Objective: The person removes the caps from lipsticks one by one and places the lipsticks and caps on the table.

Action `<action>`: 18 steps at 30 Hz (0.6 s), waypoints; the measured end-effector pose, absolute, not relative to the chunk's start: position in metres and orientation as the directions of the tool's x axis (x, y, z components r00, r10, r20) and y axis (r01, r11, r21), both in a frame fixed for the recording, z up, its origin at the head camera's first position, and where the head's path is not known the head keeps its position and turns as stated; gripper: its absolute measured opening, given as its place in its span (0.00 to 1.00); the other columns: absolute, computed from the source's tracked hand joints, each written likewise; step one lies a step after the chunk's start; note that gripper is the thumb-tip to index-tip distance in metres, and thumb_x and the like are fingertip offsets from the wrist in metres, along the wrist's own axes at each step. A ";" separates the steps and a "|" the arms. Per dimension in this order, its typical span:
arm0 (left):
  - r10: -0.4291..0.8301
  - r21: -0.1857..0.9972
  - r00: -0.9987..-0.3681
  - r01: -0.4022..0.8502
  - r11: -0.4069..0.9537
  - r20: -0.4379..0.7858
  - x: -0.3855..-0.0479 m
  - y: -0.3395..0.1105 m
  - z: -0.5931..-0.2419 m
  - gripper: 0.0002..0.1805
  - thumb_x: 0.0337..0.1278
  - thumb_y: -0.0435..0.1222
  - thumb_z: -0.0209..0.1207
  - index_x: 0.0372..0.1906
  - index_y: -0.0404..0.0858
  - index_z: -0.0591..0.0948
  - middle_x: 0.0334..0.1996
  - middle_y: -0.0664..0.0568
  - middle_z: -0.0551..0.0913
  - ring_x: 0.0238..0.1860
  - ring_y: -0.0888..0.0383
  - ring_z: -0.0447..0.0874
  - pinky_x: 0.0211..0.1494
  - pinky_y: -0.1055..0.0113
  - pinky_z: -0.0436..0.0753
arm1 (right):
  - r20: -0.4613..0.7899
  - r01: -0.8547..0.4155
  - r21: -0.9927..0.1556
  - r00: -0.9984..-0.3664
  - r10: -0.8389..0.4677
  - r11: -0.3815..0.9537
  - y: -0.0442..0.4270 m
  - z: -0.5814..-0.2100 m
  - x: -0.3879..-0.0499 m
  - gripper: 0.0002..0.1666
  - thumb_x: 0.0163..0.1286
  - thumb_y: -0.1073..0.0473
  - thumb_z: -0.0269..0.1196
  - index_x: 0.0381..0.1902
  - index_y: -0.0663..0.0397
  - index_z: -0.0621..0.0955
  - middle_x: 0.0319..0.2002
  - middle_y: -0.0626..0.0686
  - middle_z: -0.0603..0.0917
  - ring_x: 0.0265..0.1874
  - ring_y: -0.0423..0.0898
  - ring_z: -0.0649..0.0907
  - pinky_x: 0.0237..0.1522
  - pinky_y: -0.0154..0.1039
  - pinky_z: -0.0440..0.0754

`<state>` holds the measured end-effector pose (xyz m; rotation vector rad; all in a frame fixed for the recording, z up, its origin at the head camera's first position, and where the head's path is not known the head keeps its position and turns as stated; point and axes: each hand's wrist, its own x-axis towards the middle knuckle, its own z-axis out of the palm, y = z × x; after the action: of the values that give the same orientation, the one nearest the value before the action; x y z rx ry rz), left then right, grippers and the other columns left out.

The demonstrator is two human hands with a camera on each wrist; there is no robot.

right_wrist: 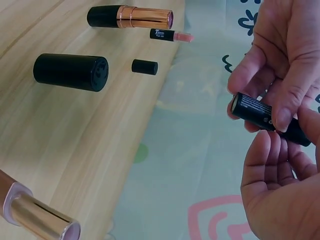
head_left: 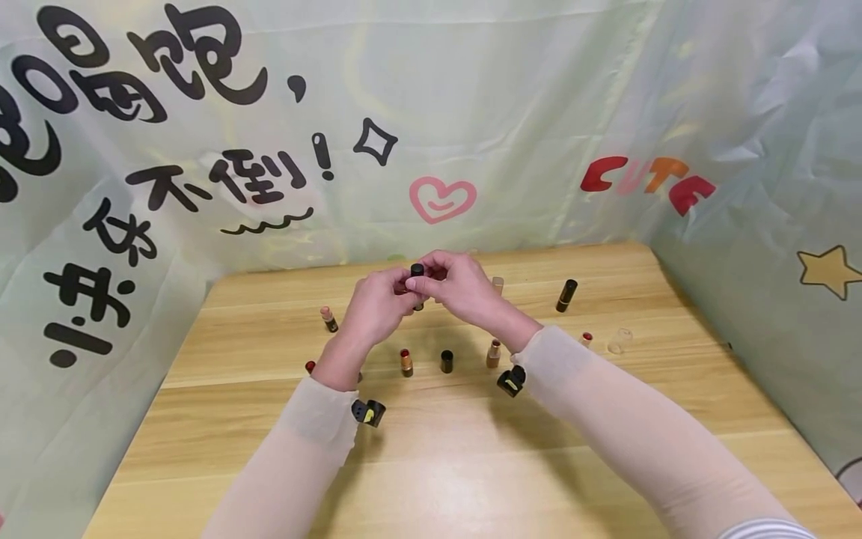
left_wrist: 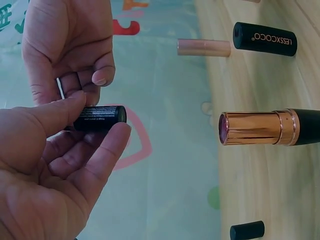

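Observation:
Both hands meet over the back of the table at one slim black lipstick tube. My left hand pinches the tube between thumb and fingers; small white print shows on its side in the left wrist view. My right hand has thumb and fingers at the tube's other end, and holds it there. Partly covered by fingers, the tube looks closed in the right wrist view. Below the hands stand an uncapped copper lipstick with a black base and a black cap.
Around them stand a peach lipstick, a pink-gold lipstick, a tall black tube, a red lipstick and a clear cap. A small black cap is near the peach lipstick. Printed cloth hangs behind the table.

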<state>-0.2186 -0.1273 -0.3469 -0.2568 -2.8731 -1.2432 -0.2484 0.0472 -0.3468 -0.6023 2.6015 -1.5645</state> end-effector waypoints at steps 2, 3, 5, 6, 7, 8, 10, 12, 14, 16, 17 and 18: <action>0.143 0.723 -0.988 0.142 0.676 0.060 -0.218 -0.127 -0.347 0.11 0.72 0.45 0.67 0.50 0.46 0.87 0.33 0.54 0.91 0.35 0.57 0.90 0.38 0.61 0.84 | 0.169 -0.313 -0.853 -0.923 -0.346 0.417 0.046 -0.347 -0.248 0.13 0.71 0.52 0.73 0.46 0.52 0.87 0.37 0.50 0.88 0.37 0.47 0.84 0.36 0.38 0.80; 0.141 0.727 -0.988 0.137 0.673 0.056 -0.218 -0.127 -0.346 0.11 0.71 0.45 0.67 0.50 0.46 0.87 0.33 0.54 0.91 0.35 0.57 0.90 0.38 0.61 0.85 | 0.174 -0.317 -0.851 -0.923 -0.344 0.418 0.046 -0.347 -0.247 0.13 0.71 0.52 0.73 0.46 0.52 0.87 0.37 0.51 0.88 0.38 0.47 0.84 0.37 0.38 0.80; 0.138 0.736 -0.989 0.127 0.665 0.046 -0.218 -0.127 -0.347 0.11 0.71 0.45 0.67 0.51 0.46 0.87 0.34 0.54 0.91 0.36 0.58 0.91 0.40 0.61 0.86 | 0.185 -0.324 -0.846 -0.923 -0.338 0.422 0.045 -0.348 -0.247 0.13 0.71 0.51 0.73 0.46 0.53 0.87 0.37 0.51 0.89 0.38 0.47 0.85 0.38 0.39 0.80; 0.138 0.739 -0.990 0.124 0.662 0.043 -0.218 -0.127 -0.347 0.11 0.71 0.45 0.67 0.51 0.46 0.87 0.35 0.54 0.91 0.36 0.58 0.91 0.40 0.61 0.87 | 0.190 -0.328 -0.844 -0.923 -0.334 0.425 0.045 -0.348 -0.247 0.13 0.72 0.51 0.73 0.46 0.53 0.87 0.37 0.51 0.89 0.38 0.47 0.85 0.39 0.39 0.81; 0.140 0.742 -0.989 0.125 0.658 0.043 -0.219 -0.127 -0.347 0.12 0.71 0.45 0.68 0.52 0.46 0.87 0.37 0.54 0.91 0.37 0.58 0.92 0.41 0.61 0.87 | 0.195 -0.331 -0.841 -0.923 -0.331 0.428 0.044 -0.348 -0.246 0.13 0.72 0.51 0.72 0.46 0.53 0.87 0.37 0.51 0.89 0.39 0.47 0.85 0.40 0.40 0.81; 0.142 0.743 -0.989 0.130 0.656 0.047 -0.219 -0.128 -0.347 0.12 0.71 0.45 0.68 0.53 0.46 0.87 0.38 0.54 0.92 0.37 0.58 0.92 0.41 0.61 0.88 | 0.200 -0.334 -0.838 -0.924 -0.327 0.430 0.044 -0.348 -0.246 0.13 0.72 0.51 0.72 0.46 0.53 0.87 0.38 0.51 0.89 0.39 0.47 0.85 0.41 0.40 0.81; 0.151 0.745 -0.987 0.142 0.651 0.056 -0.219 -0.128 -0.347 0.12 0.71 0.44 0.68 0.53 0.46 0.87 0.40 0.54 0.92 0.37 0.59 0.92 0.41 0.62 0.89 | 0.207 -0.338 -0.833 -0.925 -0.320 0.438 0.044 -0.348 -0.246 0.13 0.73 0.50 0.72 0.46 0.53 0.87 0.38 0.51 0.90 0.39 0.47 0.85 0.42 0.41 0.81; 0.166 0.743 -0.984 0.158 0.650 0.064 -0.219 -0.130 -0.346 0.11 0.70 0.43 0.68 0.52 0.46 0.88 0.40 0.55 0.92 0.35 0.60 0.92 0.41 0.63 0.89 | 0.205 -0.335 -0.832 -0.926 -0.316 0.442 0.043 -0.348 -0.246 0.13 0.73 0.50 0.71 0.46 0.53 0.88 0.38 0.51 0.90 0.39 0.48 0.85 0.42 0.40 0.81; 0.182 0.740 -0.981 0.171 0.651 0.066 -0.219 -0.132 -0.346 0.10 0.70 0.42 0.69 0.51 0.46 0.89 0.39 0.55 0.92 0.34 0.61 0.92 0.41 0.63 0.90 | 0.192 -0.324 -0.840 -0.928 -0.319 0.436 0.043 -0.347 -0.246 0.13 0.74 0.51 0.70 0.46 0.54 0.88 0.37 0.51 0.90 0.38 0.51 0.86 0.40 0.40 0.81; 0.197 0.726 -0.979 0.178 0.664 0.059 -0.219 -0.134 -0.345 0.08 0.70 0.42 0.69 0.49 0.48 0.90 0.36 0.57 0.92 0.32 0.62 0.91 0.40 0.63 0.89 | 0.170 -0.305 -0.851 -0.930 -0.327 0.427 0.043 -0.347 -0.246 0.12 0.75 0.51 0.70 0.46 0.54 0.88 0.36 0.52 0.90 0.36 0.54 0.86 0.36 0.39 0.82; 0.205 0.715 -0.977 0.183 0.675 0.057 -0.218 -0.135 -0.345 0.07 0.70 0.42 0.69 0.48 0.49 0.91 0.34 0.57 0.92 0.31 0.62 0.90 0.39 0.63 0.88 | 0.161 -0.298 -0.857 -0.930 -0.330 0.421 0.043 -0.347 -0.246 0.12 0.75 0.52 0.70 0.45 0.55 0.88 0.36 0.52 0.90 0.35 0.54 0.86 0.35 0.39 0.83; 0.209 0.705 -0.976 0.186 0.684 0.055 -0.218 -0.136 -0.344 0.07 0.70 0.43 0.68 0.47 0.50 0.91 0.32 0.58 0.92 0.31 0.62 0.90 0.39 0.63 0.87 | 0.161 -0.298 -0.858 -0.929 -0.333 0.419 0.043 -0.346 -0.245 0.12 0.75 0.52 0.69 0.45 0.55 0.89 0.36 0.52 0.90 0.34 0.53 0.86 0.34 0.39 0.83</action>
<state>-0.2181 -0.1362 -0.3442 -0.3416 -2.9106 -1.2134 -0.2454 0.0426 -0.3462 -0.5824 2.6171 -1.5713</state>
